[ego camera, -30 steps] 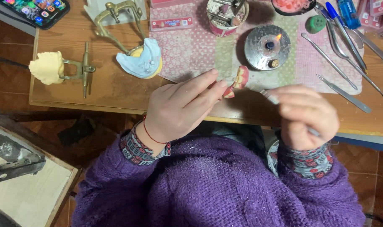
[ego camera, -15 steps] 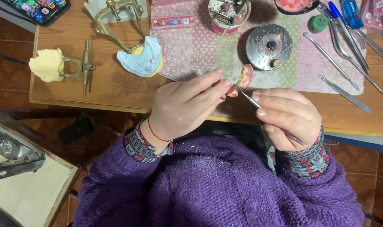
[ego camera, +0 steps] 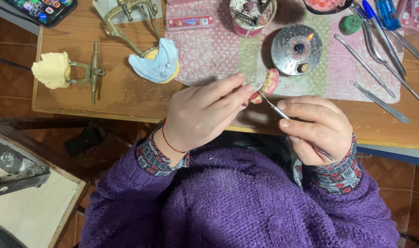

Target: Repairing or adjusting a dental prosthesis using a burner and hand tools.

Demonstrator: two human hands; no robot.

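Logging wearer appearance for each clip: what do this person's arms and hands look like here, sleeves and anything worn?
Both arms are in fuzzy purple knit sleeves, with patterned cuffs of an undershirt, grey with red and dark motifs, showing at the wrists. The left hand is bare, with a thin red thread bracelet on its wrist. The right hand is bare too; no rings or gloves visible.
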